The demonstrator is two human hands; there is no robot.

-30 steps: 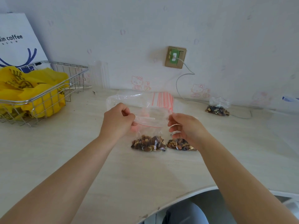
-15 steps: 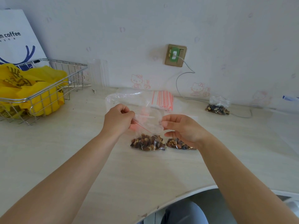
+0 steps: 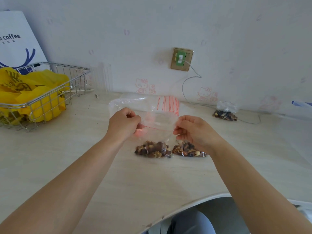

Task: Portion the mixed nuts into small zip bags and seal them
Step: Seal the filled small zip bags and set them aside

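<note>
A small clear zip bag (image 3: 157, 132) with mixed nuts (image 3: 152, 149) at its bottom stands on the table in front of me. My left hand (image 3: 124, 126) pinches the left end of its red zip line. My right hand (image 3: 194, 130) pinches the right end, and the strip runs straight between them. A second small bag of nuts (image 3: 187, 149) lies just right of the first, partly under my right wrist. A stack of empty zip bags (image 3: 168, 103) with red strips lies behind, beside a large clear plastic bag (image 3: 128, 102).
A further bag of nuts (image 3: 225, 112) lies at the back right near a grey cable (image 3: 185, 83) from the wall socket. A wire basket (image 3: 50, 95) with yellow bags stands at the left. The table's curved front edge (image 3: 194, 201) is near my body.
My right hand has slid rightward along the zip line to the bag's right corner, and the red strip now runs level and taut. My left hand kept its hold.
</note>
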